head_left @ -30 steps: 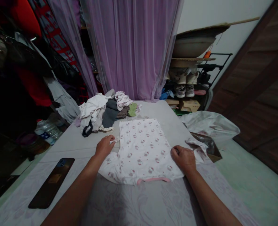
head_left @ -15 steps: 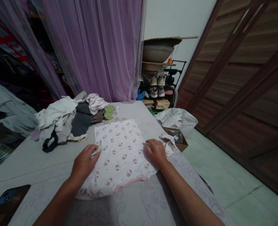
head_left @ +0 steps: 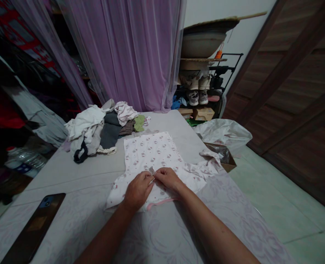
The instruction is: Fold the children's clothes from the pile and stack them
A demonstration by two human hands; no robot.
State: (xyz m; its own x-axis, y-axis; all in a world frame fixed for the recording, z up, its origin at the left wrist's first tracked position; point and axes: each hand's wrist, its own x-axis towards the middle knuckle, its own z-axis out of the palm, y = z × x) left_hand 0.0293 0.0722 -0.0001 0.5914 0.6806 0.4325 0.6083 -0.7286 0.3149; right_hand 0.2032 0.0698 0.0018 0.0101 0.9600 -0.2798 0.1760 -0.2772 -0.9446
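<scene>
A white shirt point(head_left: 154, 150) with small printed figures and a pink neckline edge lies spread on the bed point(head_left: 96, 183). One of its sleeves stretches out to the right. Over the shirt's middle, my left hand point(head_left: 140, 189) and my right hand point(head_left: 168, 178) meet at the fingertips. Both hands are closed, pinching a small raised bit of the fabric between them. The fingertips partly cover the pinched spot.
At the back left of the bed is a pile of clothes point(head_left: 89, 123). A phone point(head_left: 37, 223) lies at the near left. Beyond the right edge are a cardboard box point(head_left: 230, 165) and a plastic bag point(head_left: 224, 132). A purple curtain point(head_left: 129, 55) hangs behind.
Both hands have come from the shirt's two sides to its middle and now meet there. The right sleeve is more spread out. The view has shifted, so the scene sits further right.
</scene>
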